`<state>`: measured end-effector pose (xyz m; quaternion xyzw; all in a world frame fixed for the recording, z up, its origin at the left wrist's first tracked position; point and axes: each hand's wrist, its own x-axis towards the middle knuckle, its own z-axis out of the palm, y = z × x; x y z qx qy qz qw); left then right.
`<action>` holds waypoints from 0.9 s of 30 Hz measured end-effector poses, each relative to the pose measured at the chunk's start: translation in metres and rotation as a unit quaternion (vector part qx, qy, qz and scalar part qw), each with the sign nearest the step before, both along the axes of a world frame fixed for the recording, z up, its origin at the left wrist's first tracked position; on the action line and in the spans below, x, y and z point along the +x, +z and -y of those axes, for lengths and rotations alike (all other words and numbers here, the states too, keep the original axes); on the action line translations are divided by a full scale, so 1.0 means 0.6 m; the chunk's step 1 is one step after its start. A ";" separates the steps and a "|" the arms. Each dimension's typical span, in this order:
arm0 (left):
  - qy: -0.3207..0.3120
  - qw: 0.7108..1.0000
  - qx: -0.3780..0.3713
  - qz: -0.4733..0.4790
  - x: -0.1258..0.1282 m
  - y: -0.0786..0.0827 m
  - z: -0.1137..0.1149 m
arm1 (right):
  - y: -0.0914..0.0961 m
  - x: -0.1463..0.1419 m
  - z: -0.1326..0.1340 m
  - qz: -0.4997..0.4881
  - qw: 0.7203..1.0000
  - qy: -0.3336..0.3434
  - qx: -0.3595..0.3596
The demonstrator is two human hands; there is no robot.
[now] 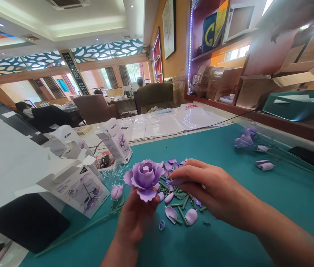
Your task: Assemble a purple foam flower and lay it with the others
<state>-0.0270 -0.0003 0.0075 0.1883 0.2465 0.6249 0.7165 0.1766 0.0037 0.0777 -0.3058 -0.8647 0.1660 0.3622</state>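
At the centre of the frame, the left hand (134, 218) has its fingers closed beneath a purple flower (146, 175), holding it up over the teal surface (229, 244). Just right of it, the fingertips of the right hand (212, 183) are pinched on a purple petal (177, 182). Squeezing the flower too hard could bend its frilled outer layer or pop a piece loose; the joint underneath is hidden. A loose pinch could drop the petal among the scattered green stem pieces (182, 216), where it would be easily lost. A low sweep of the wrist could knock the small ring (161, 225), lower centre, away.
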 end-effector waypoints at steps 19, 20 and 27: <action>-0.043 0.999 -0.012 -0.021 -0.013 -0.024 0.002 | 0.016 0.004 0.023 -0.103 0.990 -0.075 0.065; -0.052 0.998 -0.004 -0.022 -0.013 -0.026 0.002 | 0.016 0.004 0.024 -0.102 0.990 -0.069 0.073; -0.068 0.996 0.037 -0.046 -0.004 -0.021 0.004 | 0.013 -0.005 0.025 -0.096 0.985 -0.046 0.136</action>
